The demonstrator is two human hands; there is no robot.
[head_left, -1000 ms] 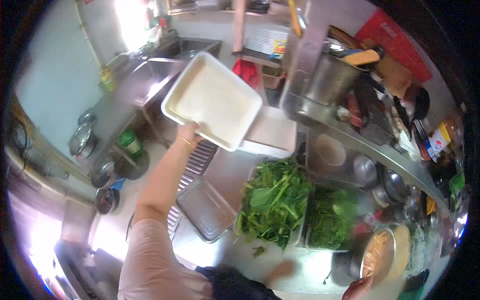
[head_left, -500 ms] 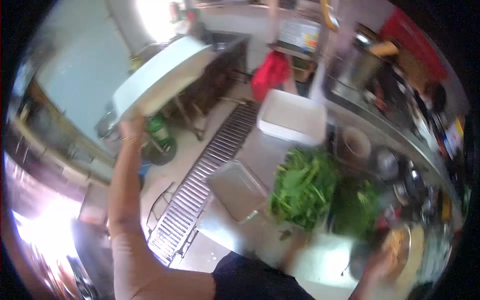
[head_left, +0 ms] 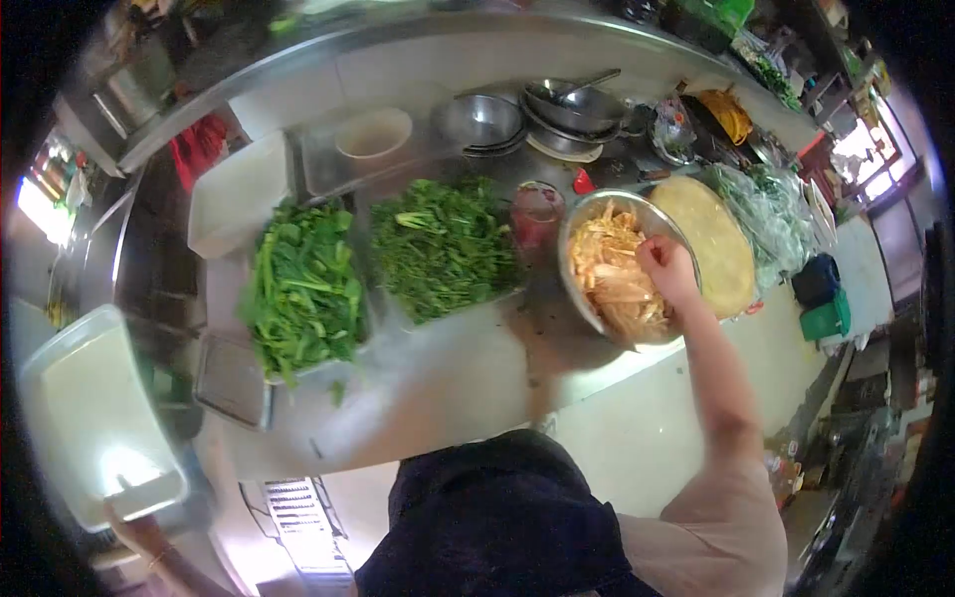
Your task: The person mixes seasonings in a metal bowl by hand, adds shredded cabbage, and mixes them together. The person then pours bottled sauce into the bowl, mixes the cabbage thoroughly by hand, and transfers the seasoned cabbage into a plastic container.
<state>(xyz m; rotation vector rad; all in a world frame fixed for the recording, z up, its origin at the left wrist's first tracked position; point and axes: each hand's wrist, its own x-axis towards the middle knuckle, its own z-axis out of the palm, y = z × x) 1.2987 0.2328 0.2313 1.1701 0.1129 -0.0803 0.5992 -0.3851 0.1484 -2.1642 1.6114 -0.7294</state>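
My left hand [head_left: 139, 527] grips the near edge of a white rectangular tray [head_left: 95, 403], held out at the far left beyond the counter. The tray's inside faces up and shows nothing in it. My right hand [head_left: 667, 264] is at a metal bowl [head_left: 577, 214] of orange-brown shredded food [head_left: 612, 269], over its right side. Its fingers are pressed together, and whatever is between them is too small to make out. A round yellowish board [head_left: 706, 244] lies against the bowl's right side.
Leafy greens [head_left: 303, 289] and finer chopped greens [head_left: 438, 249] fill trays on the steel counter [head_left: 438, 378]. White trays [head_left: 239, 194] stand behind at left, a clear container [head_left: 234, 378] in front. Metal bowls [head_left: 482, 121] line the back; bagged greens [head_left: 771, 224] lie right.
The view has swung right. My left hand still holds the white tray, now lower and tilted differently at the far left. My right hand is now in full view at the bowl.
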